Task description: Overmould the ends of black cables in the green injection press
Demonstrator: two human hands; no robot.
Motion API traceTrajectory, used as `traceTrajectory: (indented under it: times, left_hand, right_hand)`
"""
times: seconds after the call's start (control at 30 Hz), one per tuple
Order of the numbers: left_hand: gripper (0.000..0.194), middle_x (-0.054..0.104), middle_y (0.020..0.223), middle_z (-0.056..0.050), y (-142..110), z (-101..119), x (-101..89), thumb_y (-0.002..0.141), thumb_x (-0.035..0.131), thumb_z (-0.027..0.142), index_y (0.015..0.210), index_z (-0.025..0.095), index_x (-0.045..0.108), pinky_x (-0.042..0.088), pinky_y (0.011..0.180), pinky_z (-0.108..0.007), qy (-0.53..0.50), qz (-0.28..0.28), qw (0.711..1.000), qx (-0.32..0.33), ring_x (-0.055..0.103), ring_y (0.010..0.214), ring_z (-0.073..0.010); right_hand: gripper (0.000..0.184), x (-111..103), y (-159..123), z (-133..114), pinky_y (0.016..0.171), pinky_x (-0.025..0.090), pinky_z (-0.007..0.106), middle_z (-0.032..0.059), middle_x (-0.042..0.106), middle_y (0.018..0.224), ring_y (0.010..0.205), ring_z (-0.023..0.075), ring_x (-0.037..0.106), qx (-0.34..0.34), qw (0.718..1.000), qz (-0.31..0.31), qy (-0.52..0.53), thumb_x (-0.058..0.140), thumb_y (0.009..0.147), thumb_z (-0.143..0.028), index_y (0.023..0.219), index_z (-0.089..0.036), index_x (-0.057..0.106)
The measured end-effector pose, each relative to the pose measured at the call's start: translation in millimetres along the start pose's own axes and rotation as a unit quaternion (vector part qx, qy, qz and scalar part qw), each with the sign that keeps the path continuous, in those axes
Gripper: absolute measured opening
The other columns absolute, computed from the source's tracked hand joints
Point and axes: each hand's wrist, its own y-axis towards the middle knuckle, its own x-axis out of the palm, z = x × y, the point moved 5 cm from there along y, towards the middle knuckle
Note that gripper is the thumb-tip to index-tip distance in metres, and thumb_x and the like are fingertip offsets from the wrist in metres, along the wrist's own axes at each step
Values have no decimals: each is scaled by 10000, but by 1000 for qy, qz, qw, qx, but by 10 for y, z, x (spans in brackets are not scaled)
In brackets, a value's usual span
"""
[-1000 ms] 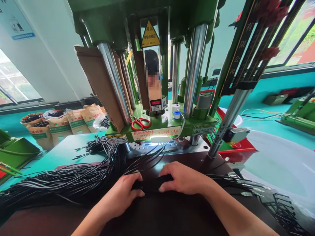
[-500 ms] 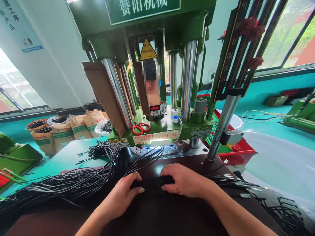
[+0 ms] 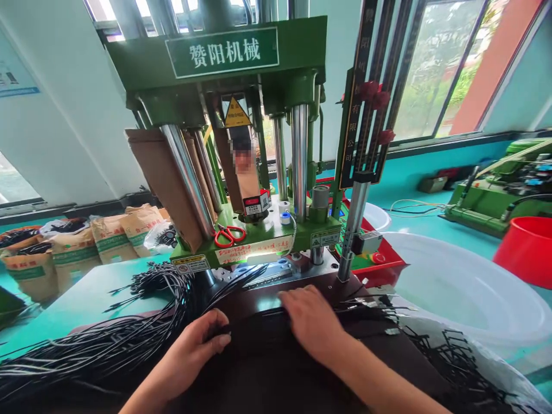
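Observation:
Thin black cables (image 3: 263,314) stretch between my hands above the dark work surface. My left hand (image 3: 200,339) is closed around their left part, its thumb and fingers curled toward each other. My right hand (image 3: 310,322) lies over the cables farther right, back up, its fingers stretched out leftward; its thumb is hidden. Beyond the right hand, cable ends with pale connectors (image 3: 392,332) fan out. A big heap of black cables (image 3: 103,339) lies to the left, with a coiled bunch (image 3: 159,282) behind it.
A green press (image 3: 263,230) stands ahead, with red-handled scissors (image 3: 230,236) on its ledge. At right are a white tub (image 3: 470,276), a red bucket (image 3: 526,247) and a red control box (image 3: 383,267). Filled paper sacks (image 3: 107,236) line the back left. A person (image 3: 248,178) shows behind the press.
The view has turned right and upward, so the press appears lower and farther left. My right hand has gone from a pinch on the cables to stretched fingers. My left hand keeps its grip.

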Motion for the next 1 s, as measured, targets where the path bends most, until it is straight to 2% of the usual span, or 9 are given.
traceTrajectory:
  times: [0.1, 0.23, 0.37, 0.53, 0.67, 0.73, 0.83, 0.9, 1.0]
  left_hand:
    - [202, 481, 784, 22, -2, 6, -2, 853, 542, 378, 895, 182, 512, 369, 689, -251, -23, -17, 1000, -2, 432, 749, -138]
    - [171, 472, 763, 28, -1, 9, 11, 833, 567, 340, 870, 179, 525, 358, 671, -245, -32, -23, 999, -2, 419, 732, -133]
    - [173, 488, 788, 23, -3, 18, 14, 814, 584, 327, 893, 180, 537, 359, 673, -241, -17, -18, 1000, -6, 431, 752, -138]
    - [211, 522, 791, 14, -34, 63, -31, 771, 640, 350, 858, 174, 562, 387, 695, -239, -5, -33, 999, 0, 469, 774, -145]
    - [369, 615, 982, -25, -121, 171, -2, 725, 688, 330, 1059, 209, 590, 437, 736, -264, -89, -110, 990, -29, 557, 895, -189]
    - [437, 646, 1002, -25, -165, 285, 198, 705, 699, 310, 1122, 237, 589, 450, 709, -271, -114, -205, 971, -53, 587, 874, -195]
    - [356, 670, 861, 8, -154, 484, 764, 691, 688, 233, 1046, 241, 663, 419, 665, -253, -48, -337, 939, -44, 562, 723, -139]
    - [210, 593, 663, 33, -62, 569, 1200, 725, 657, 263, 923, 218, 707, 367, 572, -232, -77, -352, 930, -67, 455, 560, -87]
    - [298, 589, 672, 12, 72, 698, 1688, 596, 785, 342, 820, 164, 699, 374, 574, -220, -300, -320, 894, -89, 474, 561, -77]
  right_hand:
    - [319, -100, -274, 559, 842, 371, 381, 73, 692, 961, 944, 259, 606, 45, 997, -8, -61, 500, 738, -23, 982, -185, 627]
    - [303, -235, -606, 1088, 850, 373, 413, 69, 689, 985, 965, 276, 605, 79, 987, 4, -139, 475, 766, -29, 963, -203, 628]
    - [282, -323, -730, 1190, 861, 380, 423, 67, 687, 929, 954, 280, 595, 72, 979, 37, -189, 494, 782, -50, 985, -194, 626]
    - [220, -378, -683, 1293, 826, 417, 451, 105, 681, 912, 906, 304, 605, 44, 963, 62, -258, 502, 783, -64, 932, -169, 625]
    - [367, -413, -655, 1331, 718, 488, 382, 127, 662, 964, 933, 297, 612, 21, 969, 66, -238, 469, 748, 7, 1065, -135, 586]
    - [380, -427, -648, 1223, 712, 505, 349, 126, 655, 977, 937, 269, 617, -9, 979, 58, -194, 446, 751, 22, 1070, -134, 581]
    - [302, -446, -637, 857, 778, 502, 349, 101, 656, 987, 949, 238, 609, -102, 987, 39, -117, 415, 812, -23, 968, -187, 616]
    - [300, -473, -634, 577, 836, 483, 375, 101, 660, 998, 961, 236, 601, -174, 981, 36, -82, 409, 833, -50, 958, -200, 638]
    - [338, -526, -601, 413, 896, 453, 422, 98, 654, 1035, 1002, 247, 577, -198, 980, 25, -26, 445, 848, -91, 1090, -230, 635]
